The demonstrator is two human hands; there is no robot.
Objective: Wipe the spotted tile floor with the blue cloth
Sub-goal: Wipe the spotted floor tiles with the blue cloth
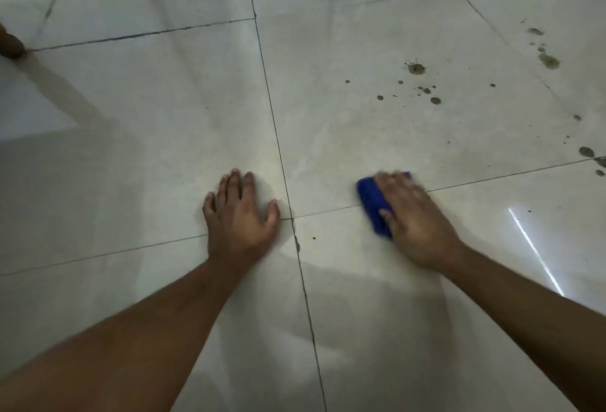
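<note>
Blue cloth (373, 205) is bunched into a pad on the tile floor (164, 149), lying right over the horizontal grout line, long axis running roughly near-to-far with a slight lean to the right at the near end. Right hand (414, 224) sits flat on top of it, palm down, fingers (398, 183) stretched out and pressing, not curled round it; hand is a bit motion-blurred, so I can't read the fingertip detail. Only the cloth's left edge shows past the hand. Key relation: the dark spots (416, 68) lie ahead and to the right of the cloth, well apart from it, with more spots (587, 151) near the right edge. So the coming stroke probably needs to go forward-right, and the right hand is clearly the nearer one. Left hand (241, 214) is planted flat on the next tile over, left of the vertical grout line (278, 149), fingers spread, holding nothing, looks like bracing only. One small speck (313, 238) sits between the two hands.
</note>
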